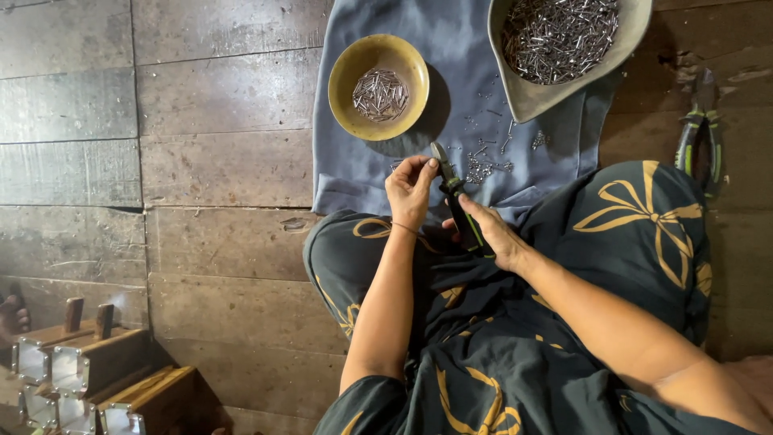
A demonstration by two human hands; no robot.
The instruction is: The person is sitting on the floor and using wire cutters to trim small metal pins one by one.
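Both hands meet over the lap: right hand (491,234) grips pliers (456,197), left hand (411,189) pinches at their tip.

The large grey dish of metal pins (564,89) runs off the top edge, so its far rim is out of view. The handles of the cutting pliers (460,211) vanish inside the right hand (491,234) — only the dark nose shows. Whatever the left hand (409,192) pinches at the pliers' tip is too small to make out. The wooden boxes with metal frames (88,374) are cut by the bottom-left corner, and at the left edge sits a dark shape (11,316) — mostly out of frame.
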